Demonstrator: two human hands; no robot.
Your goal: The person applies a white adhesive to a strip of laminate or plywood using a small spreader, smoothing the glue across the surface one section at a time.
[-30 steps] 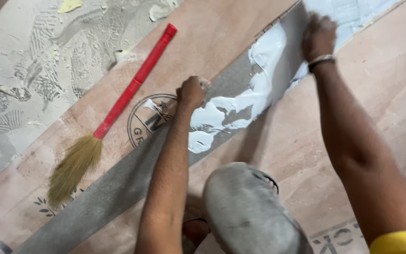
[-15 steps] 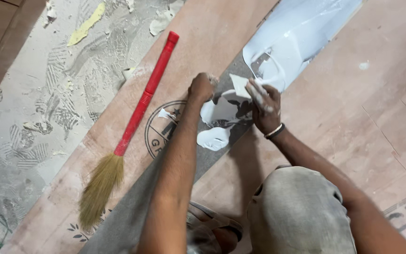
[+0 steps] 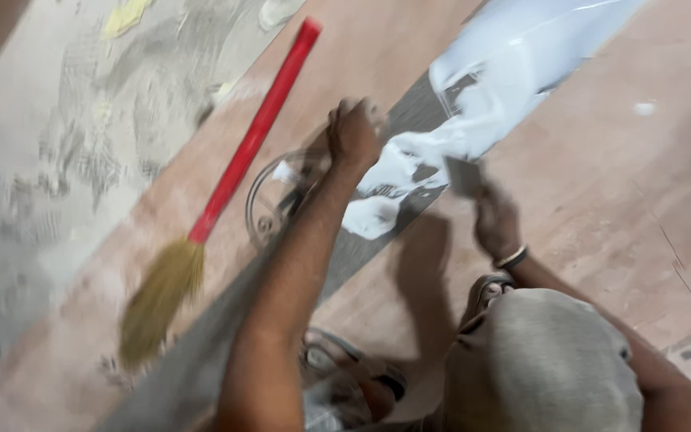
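Head view, blurred by motion, read from left to right. At far left lies a rough grey floor (image 3: pixel 49 160), mottled and scraped, with pale scraps on it. Beside it begins a smooth reddish-brown board (image 3: pixel 617 184) that fills the rest of the frame. On the board's left part lies a broom (image 3: pixel 225 192): a straight red handle running down from the upper middle to a fan of straw-coloured bristles at lower left. A round printed mark on the board shows just right of the handle. A long, narrow dark grey strip (image 3: pixel 353 256) crosses the board slantwise from lower left to upper right; its upper half is coated with glossy white paste (image 3: pixel 505 80), thick and uneven at its lower edge. Your left hand (image 3: pixel 353 132) rests on the strip at the paste's lower end, fingers curled together and pressing down. Your right hand (image 3: pixel 496 220), a band at the wrist, sits just right of the strip, fingers closed around a flat grey scraper (image 3: pixel 464 174) whose blade touches the paste. Your knee, in grey cloth, fills the lower right.
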